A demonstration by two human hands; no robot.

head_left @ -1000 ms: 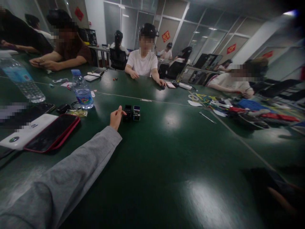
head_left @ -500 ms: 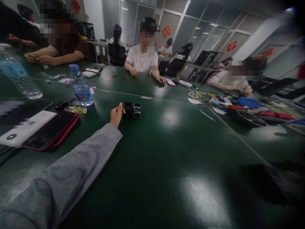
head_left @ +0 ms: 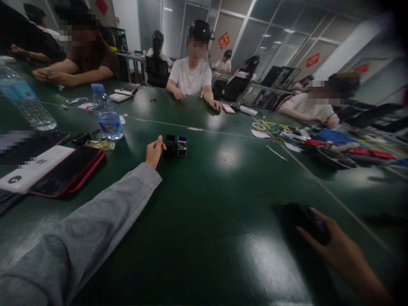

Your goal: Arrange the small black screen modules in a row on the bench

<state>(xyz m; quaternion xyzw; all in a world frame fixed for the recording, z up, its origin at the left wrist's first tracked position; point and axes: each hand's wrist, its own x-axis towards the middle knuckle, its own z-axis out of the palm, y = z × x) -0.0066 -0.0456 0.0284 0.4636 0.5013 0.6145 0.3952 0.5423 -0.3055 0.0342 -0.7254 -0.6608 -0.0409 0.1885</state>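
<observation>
Far left of the black block [head_left: 170,145] lies a flat phone [head_left: 68,170] with rounded red edge; closer to the block stands a transparent plastic bottle [head_left: 108,119]. Just left of the block is the left hand [head_left: 154,152], its fingers bent; whether they pinch it, I cannot tell. Just right of the block sits a boxy device [head_left: 182,146] with small screen. The smooth, glossy green tabletop [head_left: 223,199] stretches widely rightward to the right hand [head_left: 334,238], well right of the block and nearer, thumb and fingers pinching a dark object [head_left: 312,223].

Devices [head_left: 181,145]: stood side by side on the table [head_left: 207,204].
Small bottle [head_left: 109,119]: stood left of them.
Wrench [head_left: 276,153]: lay over to their right.
</observation>
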